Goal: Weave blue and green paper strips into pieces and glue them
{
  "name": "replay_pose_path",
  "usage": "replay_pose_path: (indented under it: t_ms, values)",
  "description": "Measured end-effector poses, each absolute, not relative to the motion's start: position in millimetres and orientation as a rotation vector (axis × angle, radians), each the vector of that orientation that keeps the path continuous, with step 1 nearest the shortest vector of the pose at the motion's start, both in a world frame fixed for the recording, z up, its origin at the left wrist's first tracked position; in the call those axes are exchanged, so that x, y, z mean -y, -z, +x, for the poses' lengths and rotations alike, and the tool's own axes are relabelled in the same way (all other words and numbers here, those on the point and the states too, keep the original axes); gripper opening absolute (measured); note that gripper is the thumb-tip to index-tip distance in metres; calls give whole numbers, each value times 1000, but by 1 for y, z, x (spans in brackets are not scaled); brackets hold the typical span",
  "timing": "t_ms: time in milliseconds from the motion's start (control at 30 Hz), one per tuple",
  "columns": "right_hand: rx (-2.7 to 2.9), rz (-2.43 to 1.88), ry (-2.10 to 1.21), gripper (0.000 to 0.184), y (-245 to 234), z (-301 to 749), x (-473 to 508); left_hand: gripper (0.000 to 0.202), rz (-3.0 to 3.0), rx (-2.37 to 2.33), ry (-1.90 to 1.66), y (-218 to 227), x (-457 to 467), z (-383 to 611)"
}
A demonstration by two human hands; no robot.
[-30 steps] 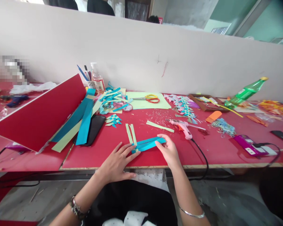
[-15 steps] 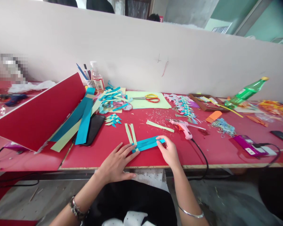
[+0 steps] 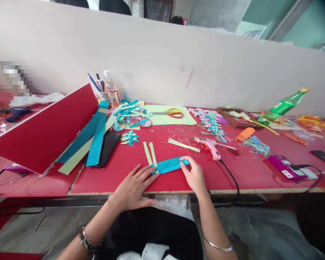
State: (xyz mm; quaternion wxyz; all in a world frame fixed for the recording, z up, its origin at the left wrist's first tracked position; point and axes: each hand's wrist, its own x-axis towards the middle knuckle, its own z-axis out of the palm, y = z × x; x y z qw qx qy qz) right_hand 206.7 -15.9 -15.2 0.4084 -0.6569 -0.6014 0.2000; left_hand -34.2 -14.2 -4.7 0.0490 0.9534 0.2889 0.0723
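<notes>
Two pale green paper strips (image 3: pixel 149 152) lie near the front of the red table (image 3: pixel 233 173), crossed by blue paper strips (image 3: pixel 168 165) woven through their near ends. My left hand (image 3: pixel 134 187) lies flat with fingers spread, its fingertips pressing on the crossing. My right hand (image 3: pixel 194 174) pinches the right ends of the blue strips between thumb and fingers. A loose pale green strip (image 3: pixel 183 145) rests just beyond.
A pink glue gun (image 3: pixel 211 146) with a black cord lies right of my hands. A red board (image 3: pixel 43 130) leans at the left over long blue and green strips (image 3: pixel 96 137) and a phone (image 3: pixel 108 148). Scissors (image 3: pixel 171 113), woven pieces (image 3: pixel 130 138), a green bottle (image 3: pixel 283 105) sit farther back.
My right hand has slid the blue strips slightly left toward the green strips. My left hand has stayed pressed on the crossing.
</notes>
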Motion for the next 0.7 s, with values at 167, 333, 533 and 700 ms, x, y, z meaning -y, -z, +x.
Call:
replay_pose_path:
  t_ms: [167, 333, 533, 700]
  values:
    - [1563, -1728, -352, 18, 22, 212, 16, 76, 2895, -874, -230, 7, 14, -34]
    - [1736, -1798, -24, 18, 22, 212, 16, 77, 2851, -884, -280, 4, 16, -37]
    - [1719, -1792, 277, 32, 14, 199, 19, 53, 2612, -1377, -514, 7, 19, -39]
    - [2093, -1592, 31, 39, 7, 173, 19, 42, 2535, -1698, -630, 11, 15, -20]
